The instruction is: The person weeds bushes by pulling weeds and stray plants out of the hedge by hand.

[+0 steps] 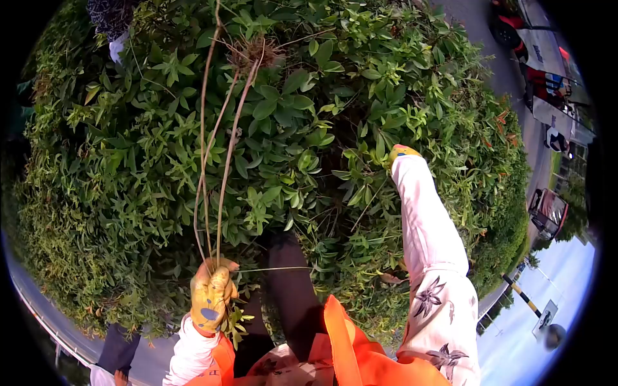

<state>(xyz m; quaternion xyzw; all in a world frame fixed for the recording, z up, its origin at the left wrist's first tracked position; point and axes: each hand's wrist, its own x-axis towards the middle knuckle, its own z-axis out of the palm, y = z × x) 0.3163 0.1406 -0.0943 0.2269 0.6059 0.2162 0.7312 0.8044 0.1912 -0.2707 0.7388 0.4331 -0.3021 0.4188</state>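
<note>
Dense green shrubs (277, 109) fill the middle of the frame, and a grey road (473, 26) with vehicles passes along the upper right. At the lower left of centre, the gloved left hand (214, 299) has its fingers closed around several long brown stems (221, 199), which extend towards the top of the frame, where a tangled tuft of roots (255, 55) is seen. One leafy sprig (238, 326) hangs just beside this hand. Right of centre, the gloved right hand (403, 152) reaches among the leaves; its fingers are mostly hidden, so I cannot tell whether they hold something.
</note>
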